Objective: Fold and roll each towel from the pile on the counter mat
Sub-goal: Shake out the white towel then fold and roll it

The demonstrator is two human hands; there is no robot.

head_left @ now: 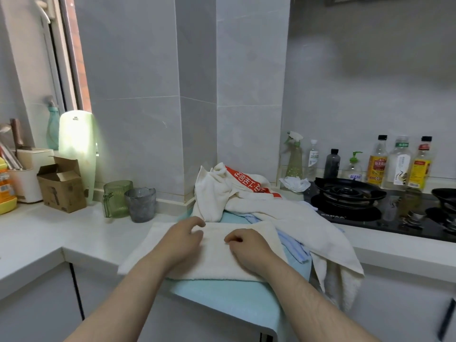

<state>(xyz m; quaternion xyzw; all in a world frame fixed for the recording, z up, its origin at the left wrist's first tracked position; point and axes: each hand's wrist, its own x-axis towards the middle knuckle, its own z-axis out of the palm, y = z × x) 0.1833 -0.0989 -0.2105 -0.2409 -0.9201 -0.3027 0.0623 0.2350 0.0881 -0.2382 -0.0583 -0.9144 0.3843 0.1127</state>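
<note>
The left hand (183,243) rested open-fingered and the right hand (246,248) curled, its grip unclear, on the folded towel (214,234) atop the mat (222,292) overhanging the counter (37,230). Rolling unevenly could drag the draped pile (271,213) off the edge.

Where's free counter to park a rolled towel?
Best: bare counter left of the folded towel, in front of the glasses and cardboard box. Also a narrow strip along the stove's front edge, right of the draped towel. Crowded: towel pile at the back, bottles by the wall.
</note>
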